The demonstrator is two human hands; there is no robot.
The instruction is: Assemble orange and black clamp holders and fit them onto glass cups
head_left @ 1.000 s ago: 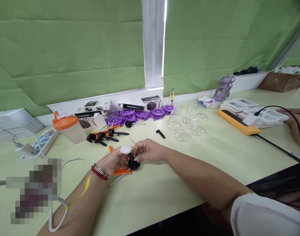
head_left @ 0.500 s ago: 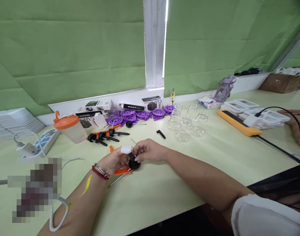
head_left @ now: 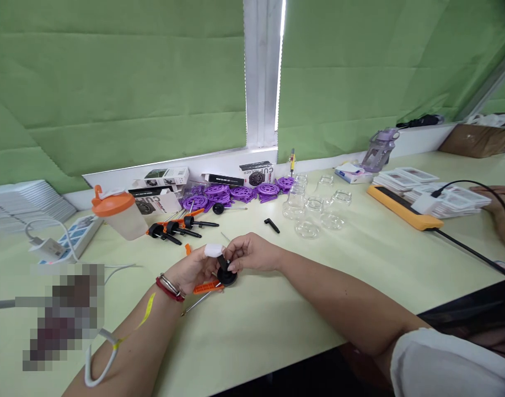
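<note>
So both hands are on the same black part (head_left: 226,275) here, low in the middle of the table (head_left: 277,320), with its round base facing down. Left hand (head_left: 197,271) has it gripped from the side, thumb with a white wrap (head_left: 213,251) up by the stem. Right hand (head_left: 248,253) is pinching near the top of the stem; can't tell exactly what the fingertips are on, since they hide it. An orange strip (head_left: 206,287) sticks out just below the left fingers, and a metal rod (head_left: 195,304) pokes out at an angle beside it. No idea if either is actually being held.

Past the hands, a small black elbow (head_left: 272,225) lies on its own, with clear jars (head_left: 307,227) to the right of it. Further back there's a row of purple wheels (head_left: 217,193), and black holders (head_left: 172,227) lie near the orange-lidded cup (head_left: 124,216).
</note>
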